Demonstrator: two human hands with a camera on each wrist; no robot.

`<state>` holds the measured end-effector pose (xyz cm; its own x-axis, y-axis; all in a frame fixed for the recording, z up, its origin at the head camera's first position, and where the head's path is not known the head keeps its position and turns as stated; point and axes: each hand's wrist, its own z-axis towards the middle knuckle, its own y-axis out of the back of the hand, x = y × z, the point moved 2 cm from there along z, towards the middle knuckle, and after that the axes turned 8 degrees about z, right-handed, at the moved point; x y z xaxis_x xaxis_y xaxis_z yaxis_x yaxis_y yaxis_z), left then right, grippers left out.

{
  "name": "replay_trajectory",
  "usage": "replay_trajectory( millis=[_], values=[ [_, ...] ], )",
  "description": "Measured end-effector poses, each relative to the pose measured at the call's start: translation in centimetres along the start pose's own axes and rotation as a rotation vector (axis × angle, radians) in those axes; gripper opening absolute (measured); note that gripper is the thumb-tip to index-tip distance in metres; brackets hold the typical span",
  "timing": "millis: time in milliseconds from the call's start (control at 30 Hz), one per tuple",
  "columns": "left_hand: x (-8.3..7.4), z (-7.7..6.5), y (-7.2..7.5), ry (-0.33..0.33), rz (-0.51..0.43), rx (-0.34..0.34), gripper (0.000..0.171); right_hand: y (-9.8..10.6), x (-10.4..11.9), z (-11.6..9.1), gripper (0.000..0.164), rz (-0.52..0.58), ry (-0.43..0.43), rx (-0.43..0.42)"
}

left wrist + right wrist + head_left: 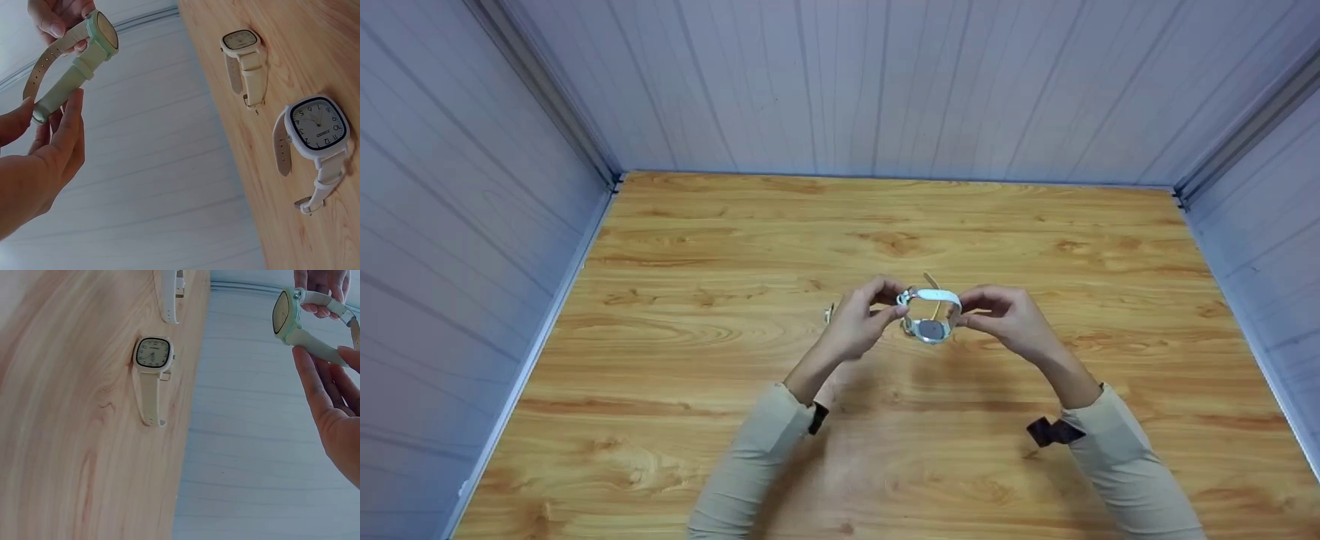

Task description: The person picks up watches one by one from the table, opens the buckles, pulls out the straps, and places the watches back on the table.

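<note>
A pale green wristwatch (936, 295) is held up between both hands, its strap bent in a loop and the underside of its case facing the head camera. My left hand (855, 319) pinches the buckle end of the strap between thumb and fingers. On the other side, my right hand (1011, 321) grips the free strap. The left wrist view shows the green case (107, 32) tilted, with the left hand (53, 152) below it. In the right wrist view the right hand (337, 408) supports the strap from beneath.
A cream wristwatch (254, 76) and a white wristwatch (329, 163) lie on the wood-grain table (675, 420). From the head camera, the white watch (829, 313) is mostly hidden behind the left hand. Pale panel walls (840, 90) enclose the table's back and sides.
</note>
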<state>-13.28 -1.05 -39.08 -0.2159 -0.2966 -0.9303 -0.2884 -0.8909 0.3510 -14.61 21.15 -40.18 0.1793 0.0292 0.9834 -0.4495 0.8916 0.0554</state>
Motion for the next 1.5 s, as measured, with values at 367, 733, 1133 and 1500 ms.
replay_trajectory(
  millis=[367, 733, 1133, 1500],
  values=[
    [2.6, 1.1, -1.8, 0.054, 0.013, 0.008, 0.015, 0.8, -2.8, -0.6, 0.022, 0.075, -0.118, -0.016],
    [5.7, 2.0, -4.1, 0.223, -0.131, 0.021, 0.015, 1.2, -5.7, -1.4, 0.015, 0.177, -0.254, -0.044],
    [6.6, 3.3, -5.0, 0.213, 0.045, 0.025, 0.017, 1.9, -6.9, -1.5, 0.024, 0.195, -0.34, -0.095],
    [6.4, 4.8, -6.0, 0.253, 0.128, -0.003, 0.018, 3.0, -7.3, -1.3, 0.021, 0.175, -0.372, -0.136]
  ],
)
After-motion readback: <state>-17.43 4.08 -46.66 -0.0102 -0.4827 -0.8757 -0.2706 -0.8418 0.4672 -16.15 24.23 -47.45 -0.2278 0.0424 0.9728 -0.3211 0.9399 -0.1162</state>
